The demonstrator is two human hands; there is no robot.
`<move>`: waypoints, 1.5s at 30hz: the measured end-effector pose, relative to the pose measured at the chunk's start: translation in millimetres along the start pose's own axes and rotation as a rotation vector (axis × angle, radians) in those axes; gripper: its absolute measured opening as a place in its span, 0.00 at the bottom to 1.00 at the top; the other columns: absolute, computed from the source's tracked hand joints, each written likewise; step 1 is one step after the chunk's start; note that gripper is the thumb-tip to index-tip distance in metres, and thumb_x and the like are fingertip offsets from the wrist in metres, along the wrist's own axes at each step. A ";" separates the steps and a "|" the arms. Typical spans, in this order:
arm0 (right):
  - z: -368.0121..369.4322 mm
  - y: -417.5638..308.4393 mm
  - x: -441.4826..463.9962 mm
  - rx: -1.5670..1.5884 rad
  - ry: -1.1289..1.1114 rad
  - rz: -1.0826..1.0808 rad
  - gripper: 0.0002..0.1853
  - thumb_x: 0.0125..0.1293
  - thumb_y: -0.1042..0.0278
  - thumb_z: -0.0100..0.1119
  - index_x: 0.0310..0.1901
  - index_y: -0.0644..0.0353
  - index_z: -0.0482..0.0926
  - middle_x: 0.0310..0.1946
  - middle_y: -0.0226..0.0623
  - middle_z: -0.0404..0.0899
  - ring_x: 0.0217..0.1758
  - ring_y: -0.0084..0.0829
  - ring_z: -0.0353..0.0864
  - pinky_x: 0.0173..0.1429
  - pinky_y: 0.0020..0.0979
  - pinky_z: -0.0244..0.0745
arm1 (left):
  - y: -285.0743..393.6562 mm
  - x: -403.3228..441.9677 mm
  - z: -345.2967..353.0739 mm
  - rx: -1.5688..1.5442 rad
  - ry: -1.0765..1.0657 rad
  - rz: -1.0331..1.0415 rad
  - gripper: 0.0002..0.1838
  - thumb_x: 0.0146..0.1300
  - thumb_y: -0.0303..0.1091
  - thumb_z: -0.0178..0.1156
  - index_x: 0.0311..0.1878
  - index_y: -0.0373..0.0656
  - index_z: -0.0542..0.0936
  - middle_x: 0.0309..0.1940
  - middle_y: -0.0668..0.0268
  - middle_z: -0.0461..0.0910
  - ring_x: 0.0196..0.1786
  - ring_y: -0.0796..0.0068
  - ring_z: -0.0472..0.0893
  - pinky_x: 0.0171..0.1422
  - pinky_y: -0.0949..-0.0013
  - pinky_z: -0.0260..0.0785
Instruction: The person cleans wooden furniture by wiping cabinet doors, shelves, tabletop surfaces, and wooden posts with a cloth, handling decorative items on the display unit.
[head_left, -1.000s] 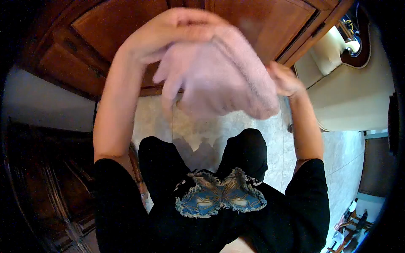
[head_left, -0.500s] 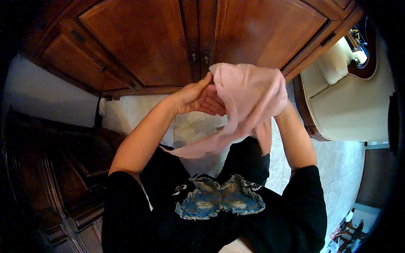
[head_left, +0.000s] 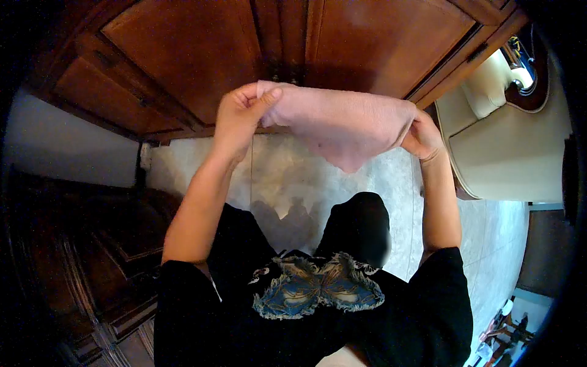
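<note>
Left hand [head_left: 240, 120], right hand [head_left: 426, 139], grip pinching edges of pink cloth [head_left: 345, 125], tiled floor [head_left: 189, 165] beneath

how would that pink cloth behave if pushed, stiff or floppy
Probably floppy: the pink cloth hangs to a point between the left hand and right hand. It looks thin, so likely light, and its matte surface suggests little slipping.
</note>
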State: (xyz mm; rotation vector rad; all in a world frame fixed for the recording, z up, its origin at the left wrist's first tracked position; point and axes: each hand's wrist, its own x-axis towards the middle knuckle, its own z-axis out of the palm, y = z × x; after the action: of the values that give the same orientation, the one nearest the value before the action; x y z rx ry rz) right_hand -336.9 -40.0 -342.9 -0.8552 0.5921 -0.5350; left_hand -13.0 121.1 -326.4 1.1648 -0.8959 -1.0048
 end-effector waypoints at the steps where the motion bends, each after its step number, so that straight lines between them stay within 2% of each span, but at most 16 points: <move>1: -8.0 -2.4 0.4 0.002 0.003 0.004 0.23 0.81 0.52 0.49 0.61 0.66 0.79 0.58 0.41 0.85 0.56 0.31 0.87 0.65 0.38 0.80 | -1.0 1.8 -0.5 -0.001 0.001 -0.005 0.12 0.73 0.38 0.67 0.48 0.39 0.88 0.38 0.68 0.89 0.39 0.80 0.84 0.43 0.74 0.77; 3: -16.2 -7.2 2.4 0.083 -0.166 0.041 0.26 0.83 0.50 0.44 0.61 0.68 0.79 0.55 0.41 0.87 0.56 0.32 0.87 0.67 0.37 0.78 | -2.2 9.1 -9.2 0.166 0.086 0.062 0.12 0.72 0.39 0.68 0.47 0.39 0.88 0.37 0.68 0.88 0.39 0.82 0.83 0.41 0.74 0.75; 5: -6.5 -2.1 0.4 0.078 -0.016 0.008 0.23 0.81 0.52 0.49 0.58 0.67 0.79 0.49 0.41 0.88 0.50 0.31 0.88 0.58 0.37 0.83 | -4.0 16.0 -18.1 0.201 0.117 0.071 0.12 0.70 0.37 0.70 0.46 0.38 0.88 0.37 0.68 0.88 0.37 0.83 0.82 0.41 0.75 0.75; 8: 10.1 4.0 0.5 -0.469 0.260 -0.192 0.18 0.71 0.65 0.68 0.55 0.66 0.74 0.39 0.41 0.86 0.32 0.31 0.86 0.29 0.33 0.82 | 6.7 18.0 -21.1 0.446 0.170 0.064 0.12 0.67 0.33 0.73 0.48 0.36 0.87 0.35 0.68 0.88 0.35 0.83 0.82 0.39 0.75 0.74; 15: 25.9 -5.8 1.1 -0.637 0.208 -0.515 0.24 0.67 0.77 0.68 0.64 0.63 0.78 0.41 0.39 0.87 0.34 0.26 0.86 0.35 0.30 0.84 | 9.0 20.1 -31.2 0.477 0.172 0.090 0.23 0.60 0.25 0.76 0.58 0.36 0.84 0.41 0.67 0.87 0.42 0.80 0.82 0.48 0.74 0.76; 18: 38.9 -13.3 -8.3 -0.769 0.273 -0.453 0.23 0.63 0.77 0.72 0.61 0.58 0.84 0.41 0.35 0.87 0.44 0.25 0.86 0.49 0.29 0.83 | 18.4 18.0 -28.8 0.340 -0.047 0.104 0.27 0.56 0.21 0.75 0.61 0.39 0.84 0.46 0.65 0.86 0.47 0.77 0.82 0.54 0.73 0.76; 20: 40.7 -12.7 -7.6 -0.854 0.309 -0.409 0.23 0.61 0.77 0.73 0.60 0.57 0.85 0.42 0.35 0.87 0.47 0.27 0.86 0.54 0.30 0.82 | 20.1 22.8 -30.2 0.749 -0.081 0.255 0.28 0.53 0.23 0.77 0.61 0.43 0.85 0.47 0.63 0.87 0.48 0.73 0.84 0.55 0.70 0.77; 21: 40.5 -11.4 -4.9 -1.113 0.376 -0.630 0.24 0.58 0.78 0.74 0.59 0.57 0.86 0.42 0.38 0.87 0.47 0.32 0.86 0.54 0.32 0.82 | 23.4 21.2 -27.7 0.749 -0.080 0.254 0.28 0.53 0.23 0.77 0.61 0.43 0.85 0.47 0.63 0.87 0.48 0.73 0.84 0.55 0.70 0.77; 22: 40.7 -10.7 -3.0 -1.369 0.440 -0.857 0.25 0.56 0.78 0.74 0.58 0.57 0.86 0.43 0.40 0.86 0.47 0.37 0.87 0.54 0.35 0.82 | 27.4 18.8 -24.1 0.896 -0.022 0.318 0.26 0.52 0.24 0.77 0.58 0.44 0.87 0.45 0.63 0.87 0.47 0.71 0.84 0.54 0.68 0.77; 28: 52.9 -18.9 -13.1 -1.535 0.732 -0.949 0.23 0.50 0.74 0.77 0.51 0.61 0.86 0.44 0.46 0.85 0.48 0.49 0.84 0.56 0.40 0.80 | 37.1 2.2 -11.5 1.100 0.228 0.449 0.19 0.47 0.25 0.78 0.46 0.43 0.90 0.40 0.61 0.88 0.45 0.64 0.85 0.53 0.66 0.77; 31: 47.7 -20.7 -15.3 -1.558 0.851 -0.758 0.18 0.49 0.71 0.79 0.42 0.62 0.85 0.45 0.46 0.85 0.47 0.51 0.84 0.55 0.41 0.79 | 42.2 -1.4 -9.1 1.139 0.285 0.447 0.14 0.46 0.24 0.77 0.39 0.40 0.88 0.38 0.61 0.87 0.44 0.62 0.85 0.51 0.66 0.77; 34: 44.4 -29.8 -20.9 -1.799 0.677 -0.931 0.14 0.50 0.71 0.79 0.35 0.63 0.81 0.43 0.43 0.85 0.44 0.47 0.84 0.52 0.38 0.79 | 43.3 2.7 -17.0 1.189 0.275 0.569 0.11 0.47 0.23 0.75 0.35 0.37 0.85 0.34 0.63 0.86 0.40 0.63 0.84 0.49 0.65 0.76; 36: 33.3 -35.1 -22.4 -1.563 0.481 -0.829 0.13 0.51 0.72 0.78 0.34 0.62 0.81 0.42 0.39 0.84 0.43 0.40 0.83 0.51 0.36 0.78 | 43.0 7.8 -28.2 1.221 0.261 0.698 0.10 0.48 0.23 0.74 0.33 0.36 0.83 0.32 0.64 0.85 0.38 0.66 0.84 0.48 0.65 0.75; 38: 30.2 -39.2 -22.5 -1.051 0.137 -0.590 0.09 0.58 0.72 0.73 0.34 0.60 0.80 0.38 0.27 0.82 0.42 0.22 0.78 0.50 0.28 0.72 | 43.5 10.3 -36.1 0.742 -0.002 0.483 0.08 0.55 0.24 0.73 0.34 0.38 0.81 0.29 0.71 0.83 0.36 0.76 0.81 0.46 0.69 0.73; 41: 20.1 -26.7 -14.9 -0.644 0.097 -0.284 0.07 0.64 0.67 0.69 0.38 0.57 0.81 0.36 0.24 0.80 0.40 0.17 0.74 0.47 0.24 0.70 | 39.6 3.6 -28.2 0.429 -0.036 0.126 0.07 0.62 0.28 0.72 0.36 0.40 0.81 0.31 0.74 0.82 0.38 0.85 0.78 0.46 0.73 0.72; 45: 27.1 14.8 4.8 -0.623 0.270 -0.175 0.10 0.71 0.57 0.64 0.42 0.55 0.81 0.34 0.22 0.78 0.39 0.16 0.72 0.39 0.22 0.67 | 6.4 1.0 -6.3 0.682 0.141 0.294 0.08 0.63 0.31 0.73 0.37 0.40 0.82 0.29 0.73 0.82 0.34 0.85 0.79 0.39 0.74 0.73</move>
State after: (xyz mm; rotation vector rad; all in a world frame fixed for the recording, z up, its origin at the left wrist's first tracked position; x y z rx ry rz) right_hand -312.4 -20.6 -342.1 -1.4462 0.9625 -0.6406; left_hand -5.8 122.6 -321.2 1.5828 -1.3009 -0.3668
